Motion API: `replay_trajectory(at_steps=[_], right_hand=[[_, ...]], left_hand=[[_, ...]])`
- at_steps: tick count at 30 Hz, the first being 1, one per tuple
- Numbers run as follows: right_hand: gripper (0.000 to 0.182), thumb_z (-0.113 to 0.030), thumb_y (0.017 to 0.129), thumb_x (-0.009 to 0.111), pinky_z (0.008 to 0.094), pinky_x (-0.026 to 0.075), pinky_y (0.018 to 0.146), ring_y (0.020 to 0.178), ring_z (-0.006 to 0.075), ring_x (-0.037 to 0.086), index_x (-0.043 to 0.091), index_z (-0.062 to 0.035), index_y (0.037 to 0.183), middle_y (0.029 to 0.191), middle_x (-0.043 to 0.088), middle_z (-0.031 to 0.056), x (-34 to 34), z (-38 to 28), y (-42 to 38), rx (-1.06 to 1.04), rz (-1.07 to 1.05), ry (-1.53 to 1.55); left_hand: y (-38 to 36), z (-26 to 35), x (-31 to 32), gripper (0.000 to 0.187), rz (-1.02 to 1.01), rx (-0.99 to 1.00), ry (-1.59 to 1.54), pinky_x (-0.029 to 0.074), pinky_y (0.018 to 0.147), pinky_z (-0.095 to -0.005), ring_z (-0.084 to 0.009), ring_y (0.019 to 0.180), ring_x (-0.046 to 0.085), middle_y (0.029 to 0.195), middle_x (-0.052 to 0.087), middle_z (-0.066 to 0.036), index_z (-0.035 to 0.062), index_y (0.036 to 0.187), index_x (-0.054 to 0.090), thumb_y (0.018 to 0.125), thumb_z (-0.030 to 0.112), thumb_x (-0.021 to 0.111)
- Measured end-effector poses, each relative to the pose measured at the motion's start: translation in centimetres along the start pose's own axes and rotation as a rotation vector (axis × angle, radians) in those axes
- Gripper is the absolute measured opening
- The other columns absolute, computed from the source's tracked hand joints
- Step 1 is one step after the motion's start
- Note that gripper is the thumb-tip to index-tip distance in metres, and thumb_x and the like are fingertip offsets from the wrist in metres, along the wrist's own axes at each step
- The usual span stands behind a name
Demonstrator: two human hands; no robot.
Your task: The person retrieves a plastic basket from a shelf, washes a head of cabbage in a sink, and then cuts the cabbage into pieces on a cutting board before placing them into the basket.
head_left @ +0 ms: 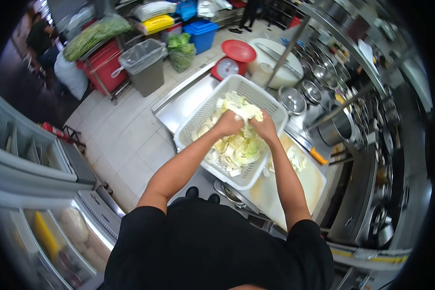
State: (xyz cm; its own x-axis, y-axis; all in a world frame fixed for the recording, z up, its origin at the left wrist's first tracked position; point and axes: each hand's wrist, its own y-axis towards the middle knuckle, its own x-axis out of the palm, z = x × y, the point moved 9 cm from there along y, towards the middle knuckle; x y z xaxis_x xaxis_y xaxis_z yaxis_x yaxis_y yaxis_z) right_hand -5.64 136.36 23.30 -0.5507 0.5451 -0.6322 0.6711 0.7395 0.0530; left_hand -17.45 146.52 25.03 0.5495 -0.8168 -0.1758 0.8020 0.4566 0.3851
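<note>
A white perforated basket sits on the steel counter, filled with pale green cabbage pieces. Both my hands are over the basket's middle. My left hand and my right hand grip the same chunk of cabbage between them, close together. More cut cabbage lies on the cream cutting board to the right of the basket.
A knife with an orange handle lies at the board's far edge. A red scale and a white tub stand beyond the basket. Steel pots and lids fill the right. A grey bin and blue crates stand on the tiled floor.
</note>
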Motion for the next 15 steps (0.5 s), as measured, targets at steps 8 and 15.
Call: replay_trajectory(at_steps=[8,15], right_hand=[[0.047,-0.007,0.076,0.062,0.0264,0.046,0.076,0.087,0.0119,0.057,0.05,-0.0052,0.121,0.1,0.061,0.0051,2.2,-0.5,-1.0,0.119,-0.222,0.475],[0.049,-0.009,0.072,0.067,0.0279,0.049,0.07,0.081,0.013,0.059,0.052,-0.0071,0.118,0.096,0.063,0.0073,1.1,0.3,-0.1,0.207,-0.174,0.657]], left_hand=[[-0.2,-1.8,-2.0,0.043,-0.13,-0.458,-0.226,0.048,0.083,-0.0302,-0.0156,0.097,0.061,0.108,0.066,-0.009,0.0041,0.115,0.062,0.078,0.025,0.068],[1.7,-3.5,-0.2,0.039,-0.227,-0.539,-0.367,0.05,0.074,-0.0304,-0.0167,0.088,0.062,0.102,0.065,-0.008,0.0005,0.112,0.06,0.076,0.014,0.066]])
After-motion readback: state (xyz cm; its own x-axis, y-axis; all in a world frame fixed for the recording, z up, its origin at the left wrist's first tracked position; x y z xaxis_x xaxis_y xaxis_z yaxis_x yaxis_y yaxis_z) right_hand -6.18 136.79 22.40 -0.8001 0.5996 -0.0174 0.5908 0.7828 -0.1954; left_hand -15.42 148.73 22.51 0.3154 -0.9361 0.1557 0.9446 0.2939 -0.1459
